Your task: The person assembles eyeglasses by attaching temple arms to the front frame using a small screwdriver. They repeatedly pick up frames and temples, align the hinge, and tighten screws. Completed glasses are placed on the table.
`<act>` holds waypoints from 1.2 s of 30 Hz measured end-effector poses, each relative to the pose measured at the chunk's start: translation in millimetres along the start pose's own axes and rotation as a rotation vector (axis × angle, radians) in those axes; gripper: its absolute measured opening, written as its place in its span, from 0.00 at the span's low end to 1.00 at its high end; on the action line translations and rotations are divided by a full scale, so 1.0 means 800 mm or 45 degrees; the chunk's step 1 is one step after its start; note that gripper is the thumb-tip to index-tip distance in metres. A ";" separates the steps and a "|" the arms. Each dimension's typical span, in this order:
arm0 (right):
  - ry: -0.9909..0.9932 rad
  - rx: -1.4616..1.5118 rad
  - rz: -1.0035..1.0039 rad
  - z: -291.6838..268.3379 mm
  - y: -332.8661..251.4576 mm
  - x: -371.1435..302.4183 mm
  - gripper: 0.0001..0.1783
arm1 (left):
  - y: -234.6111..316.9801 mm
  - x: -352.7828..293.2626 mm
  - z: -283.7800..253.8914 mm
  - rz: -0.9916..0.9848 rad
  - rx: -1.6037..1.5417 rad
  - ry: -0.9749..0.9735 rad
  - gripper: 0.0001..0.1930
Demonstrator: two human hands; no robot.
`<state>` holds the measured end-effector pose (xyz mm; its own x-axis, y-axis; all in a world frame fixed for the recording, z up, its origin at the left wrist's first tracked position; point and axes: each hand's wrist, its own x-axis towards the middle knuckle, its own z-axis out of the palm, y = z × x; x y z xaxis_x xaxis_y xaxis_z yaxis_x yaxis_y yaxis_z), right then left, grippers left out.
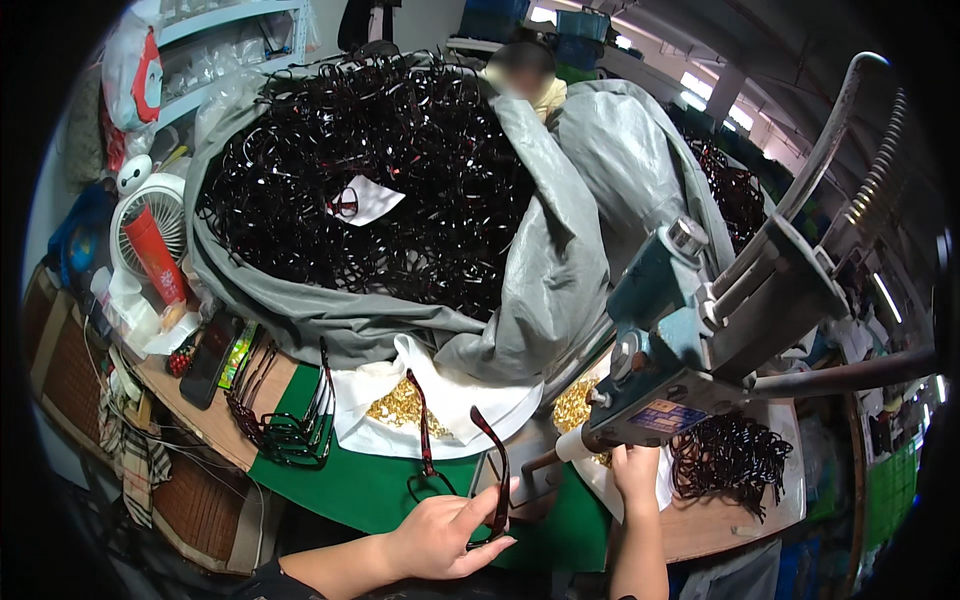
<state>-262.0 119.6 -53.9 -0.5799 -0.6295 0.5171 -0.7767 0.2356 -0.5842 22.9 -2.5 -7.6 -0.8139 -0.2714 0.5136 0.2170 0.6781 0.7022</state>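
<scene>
My left hand is closed on a dark tortoiseshell eyeglass frame, its temples pointing up and away from me. The frame is above the green mat, beside the metal base of a bench press. Under the head of that press, my right hand has its fingers bent together at the edge of some small gold parts on white sheeting. The press partly hides those fingertips, and what they hold cannot be made out. A heap of loose dark temples lies just right of this hand.
A huge heap of dark eyeglass frames fills a grey cloth-lined holder. More gold parts lie on white cloth, with several lined-up frames to the left. Beyond are a phone, red bottle, fan and a person.
</scene>
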 end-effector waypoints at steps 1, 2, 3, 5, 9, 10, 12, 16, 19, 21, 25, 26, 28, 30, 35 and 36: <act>0.002 0.023 0.024 -0.002 -0.001 0.003 0.09 | -0.001 0.003 -0.002 0.018 0.015 -0.014 0.37; -0.013 0.041 0.061 -0.005 -0.008 -0.001 0.09 | 0.000 0.003 -0.004 -0.031 -0.014 -0.047 0.36; -0.032 0.064 0.104 -0.009 -0.017 -0.007 0.08 | -0.001 0.005 -0.005 0.012 -0.033 -0.008 0.36; -0.093 0.069 0.126 -0.023 -0.050 -0.014 0.07 | -0.005 0.010 -0.003 0.103 -0.075 0.067 0.35; -0.214 0.393 -0.005 -0.030 -0.122 -0.031 0.08 | -0.001 0.012 0.001 0.027 -0.063 0.132 0.35; -0.275 0.479 0.017 -0.025 -0.135 -0.039 0.08 | 0.000 0.012 0.001 -0.002 -0.063 0.133 0.35; -0.392 0.648 0.069 -0.015 -0.155 -0.056 0.09 | 0.000 0.017 0.006 0.033 -0.073 0.189 0.34; -0.406 1.190 0.297 0.014 -0.168 -0.075 0.10 | -0.001 0.009 0.011 0.003 -0.126 0.211 0.37; -0.245 1.248 0.272 0.025 -0.179 -0.072 0.09 | -0.001 0.007 0.010 -0.009 -0.137 0.272 0.39; -0.166 1.212 0.274 0.030 -0.185 -0.067 0.08 | -0.002 0.005 0.012 -0.010 -0.091 0.306 0.39; -0.148 1.075 0.140 0.041 -0.182 -0.060 0.09 | 0.006 0.010 0.007 -0.045 -0.104 0.343 0.34; -0.176 1.047 0.122 0.039 -0.183 -0.061 0.09 | 0.006 0.009 0.005 -0.051 -0.101 0.339 0.33; -0.181 1.066 0.132 0.037 -0.187 -0.061 0.10 | 0.007 0.008 0.004 0.000 -0.081 0.337 0.33; -0.125 1.138 0.194 0.035 -0.190 -0.061 0.12 | 0.007 0.009 0.006 0.018 -0.093 0.326 0.33; -0.237 0.729 -0.034 0.015 -0.186 -0.052 0.18 | 0.010 0.013 -0.003 -0.022 -0.073 0.292 0.34; -0.225 0.714 -0.076 0.009 -0.183 -0.052 0.17 | 0.009 0.013 -0.006 -0.051 -0.041 0.296 0.35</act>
<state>-122.3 105.4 5.7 -0.4521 -0.7548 0.4753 -0.5301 -0.2012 -0.8237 18.7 -3.6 5.4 -0.6768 -0.4502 0.5824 0.2074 0.6425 0.7377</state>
